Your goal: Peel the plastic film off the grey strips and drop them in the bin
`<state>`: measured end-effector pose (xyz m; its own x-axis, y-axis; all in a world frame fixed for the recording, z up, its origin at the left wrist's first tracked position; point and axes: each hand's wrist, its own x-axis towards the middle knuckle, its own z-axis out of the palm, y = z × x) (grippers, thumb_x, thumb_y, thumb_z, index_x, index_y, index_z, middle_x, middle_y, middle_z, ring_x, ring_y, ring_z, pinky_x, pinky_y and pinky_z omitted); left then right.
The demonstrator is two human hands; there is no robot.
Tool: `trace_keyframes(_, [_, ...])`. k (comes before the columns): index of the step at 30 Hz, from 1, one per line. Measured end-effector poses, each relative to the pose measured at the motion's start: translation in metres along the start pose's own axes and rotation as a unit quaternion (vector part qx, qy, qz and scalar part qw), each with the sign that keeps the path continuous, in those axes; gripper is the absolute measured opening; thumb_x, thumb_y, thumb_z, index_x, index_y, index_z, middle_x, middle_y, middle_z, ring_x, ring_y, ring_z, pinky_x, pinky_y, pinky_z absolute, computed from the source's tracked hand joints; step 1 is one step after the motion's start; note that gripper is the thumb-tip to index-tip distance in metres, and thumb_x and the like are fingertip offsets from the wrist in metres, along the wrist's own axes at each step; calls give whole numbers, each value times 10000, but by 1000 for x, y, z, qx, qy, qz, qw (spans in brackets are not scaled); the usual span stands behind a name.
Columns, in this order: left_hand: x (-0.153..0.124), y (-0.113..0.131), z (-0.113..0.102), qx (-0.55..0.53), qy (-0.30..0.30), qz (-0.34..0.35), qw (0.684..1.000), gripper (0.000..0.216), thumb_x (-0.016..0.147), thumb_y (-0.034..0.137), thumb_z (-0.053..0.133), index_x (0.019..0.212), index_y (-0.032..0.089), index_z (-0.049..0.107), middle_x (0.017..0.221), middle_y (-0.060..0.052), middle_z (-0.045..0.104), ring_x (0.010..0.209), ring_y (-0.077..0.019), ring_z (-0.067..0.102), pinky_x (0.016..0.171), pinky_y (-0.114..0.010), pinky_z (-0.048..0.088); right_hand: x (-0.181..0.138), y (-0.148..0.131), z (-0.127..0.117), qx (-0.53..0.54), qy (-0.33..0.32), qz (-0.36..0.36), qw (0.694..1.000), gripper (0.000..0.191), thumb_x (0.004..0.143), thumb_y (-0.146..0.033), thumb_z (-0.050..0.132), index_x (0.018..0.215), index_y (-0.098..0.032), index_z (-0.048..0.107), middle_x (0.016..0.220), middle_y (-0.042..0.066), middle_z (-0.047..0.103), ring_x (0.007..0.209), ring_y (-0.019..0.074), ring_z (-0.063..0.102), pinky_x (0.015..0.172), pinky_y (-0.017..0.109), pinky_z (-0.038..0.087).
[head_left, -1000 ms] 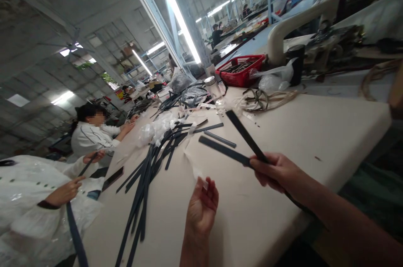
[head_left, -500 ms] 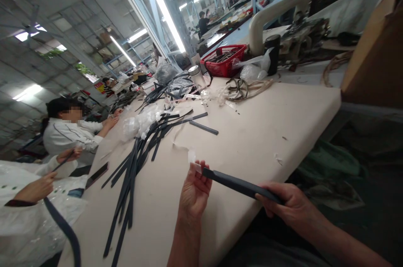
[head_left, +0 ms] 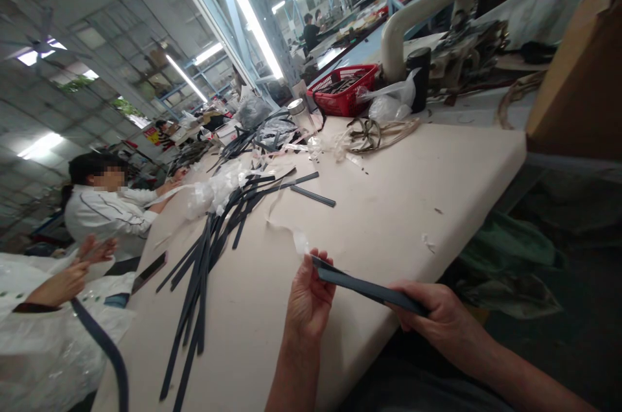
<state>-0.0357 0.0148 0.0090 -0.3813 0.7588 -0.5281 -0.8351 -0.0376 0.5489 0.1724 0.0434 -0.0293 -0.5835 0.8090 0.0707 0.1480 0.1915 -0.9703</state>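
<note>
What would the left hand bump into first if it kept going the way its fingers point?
Probably the white paper scrap just beyond the left hand, then the loose dark strip further up the table; depth is hard to judge.

**Both hands raised, fingers pinched shut**

Your left hand (head_left: 307, 298) comes up from the bottom edge on a bare forearm that rises nearly straight. The palm faces right, and the fingers (head_left: 311, 266) curl over at the top, closing toward the thumb in a tight pinch — nothing slack about it.

Your right hand (head_left: 435, 315) enters from the lower right, its bare forearm running diagonally up and to the left. The back of the hand faces up, the wrist fairly straight, and the fingers fold under the palm in a closed grip — thumb on the near side.

The two hands sit at about the same height, near each other but not touching.
</note>
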Motion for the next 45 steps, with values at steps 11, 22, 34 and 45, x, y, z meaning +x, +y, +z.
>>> trace_keyframes(11, [-8,-15,1,43,-51,-17,998,222,965,204,518,965,97,712,939,-122,748,847,-175,715,747,-261,586,16,-6,13,-6,31,26,999,269,885,-393,532,784,-187,671,606,-31,514,578,145,451,537,241,356])
trace_keyframes(22, [-9,-31,-7,110,-32,25,993,350,544,219,927,780,144,679,750,-32,735,669,-139,683,633,-216,540,8,-9,8,-42,33,27,998,237,872,-375,528,788,-196,659,633,-12,592,606,169,530,566,258,396])
trace_keyframes(34, [-8,-1,-19,82,-5,81,993,319,573,200,912,782,123,683,816,-87,751,718,-163,698,656,-236,555,-20,11,-26,42,-189,129,973,572,914,-700,407,884,-175,633,615,15,604,466,112,516,409,172,383])
trace_keyframes(45, [-40,-47,-21,104,-27,-42,993,430,504,285,950,769,142,643,756,-49,718,639,-143,658,569,-221,527,-35,12,-29,35,-143,134,980,583,840,-735,503,779,-181,672,563,24,600,390,101,471,349,172,355])
